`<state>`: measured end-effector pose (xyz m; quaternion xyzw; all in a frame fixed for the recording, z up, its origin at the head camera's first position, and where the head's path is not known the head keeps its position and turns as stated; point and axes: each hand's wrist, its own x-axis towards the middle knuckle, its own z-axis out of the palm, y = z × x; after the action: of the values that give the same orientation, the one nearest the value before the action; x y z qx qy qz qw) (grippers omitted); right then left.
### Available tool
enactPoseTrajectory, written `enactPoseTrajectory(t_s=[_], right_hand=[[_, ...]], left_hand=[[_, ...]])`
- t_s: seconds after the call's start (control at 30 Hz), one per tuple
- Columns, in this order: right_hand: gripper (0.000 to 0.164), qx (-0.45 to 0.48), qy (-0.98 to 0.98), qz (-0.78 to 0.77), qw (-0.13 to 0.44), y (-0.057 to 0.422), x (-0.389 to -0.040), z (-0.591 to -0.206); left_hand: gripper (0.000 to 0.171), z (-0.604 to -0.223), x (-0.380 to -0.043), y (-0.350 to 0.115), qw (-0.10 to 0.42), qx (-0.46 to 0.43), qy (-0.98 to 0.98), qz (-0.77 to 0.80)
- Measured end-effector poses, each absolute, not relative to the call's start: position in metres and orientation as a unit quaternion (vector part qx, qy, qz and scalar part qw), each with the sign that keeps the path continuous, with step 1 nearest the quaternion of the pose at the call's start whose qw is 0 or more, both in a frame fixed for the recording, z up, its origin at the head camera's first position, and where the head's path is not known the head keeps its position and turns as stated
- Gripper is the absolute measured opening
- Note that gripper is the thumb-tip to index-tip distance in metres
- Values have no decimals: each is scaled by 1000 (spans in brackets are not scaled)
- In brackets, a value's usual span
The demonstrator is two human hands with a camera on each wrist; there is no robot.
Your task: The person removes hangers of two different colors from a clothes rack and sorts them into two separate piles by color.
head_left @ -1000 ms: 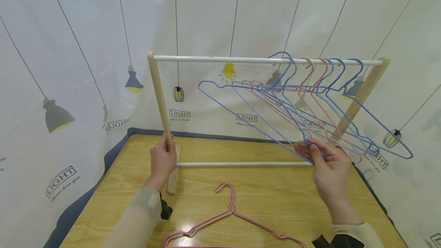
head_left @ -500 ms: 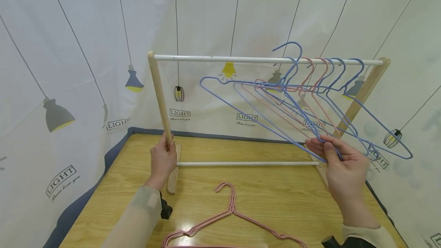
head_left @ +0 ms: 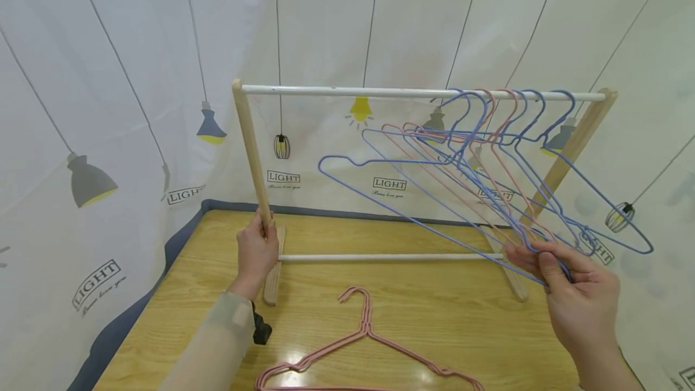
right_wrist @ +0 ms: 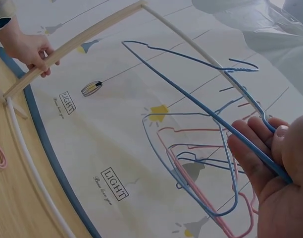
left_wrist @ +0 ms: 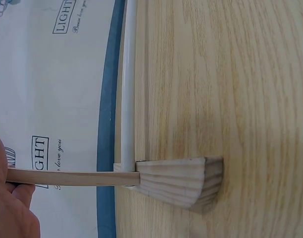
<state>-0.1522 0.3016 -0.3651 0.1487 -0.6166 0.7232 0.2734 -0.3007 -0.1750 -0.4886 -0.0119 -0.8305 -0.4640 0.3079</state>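
My right hand (head_left: 581,294) pinches a blue wire clothes hanger (head_left: 404,162) at one end, thumb and fingers around the wire. In the head view that hanger's hook shows in front of the white top rail (head_left: 336,90), and the right wrist view shows its hook tip free of the rail. Lower on the left, my left hand (head_left: 257,250) grips the rack's wooden post (head_left: 251,149). Blue hangers (head_left: 574,101) and pink hangers (head_left: 511,110) hang from the right part of the rail, close behind the held one.
Pink hangers (head_left: 366,318) lie stacked on the wooden table (head_left: 423,300) near its front. A lower white bar (head_left: 380,257) joins the rack's wooden feet (head_left: 274,276). Behind everything hangs a pale curtain (head_left: 326,29) printed with lamps.
The blue hanger in my right hand rose off the rail, then came down in front of it, toward me and to the right. My left hand has stayed on the post.
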Motion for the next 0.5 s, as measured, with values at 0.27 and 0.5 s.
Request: enactPoseTrajectory(t_s=[0.27, 0.5], right_hand=[[21, 171, -658, 708, 192, 330, -138, -387], [24, 180, -669, 715, 99, 363, -132, -421]], left_hand=[[24, -490, -302, -175, 312, -20, -831, -460], [23, -490, -302, -176, 308, -16, -831, -464]])
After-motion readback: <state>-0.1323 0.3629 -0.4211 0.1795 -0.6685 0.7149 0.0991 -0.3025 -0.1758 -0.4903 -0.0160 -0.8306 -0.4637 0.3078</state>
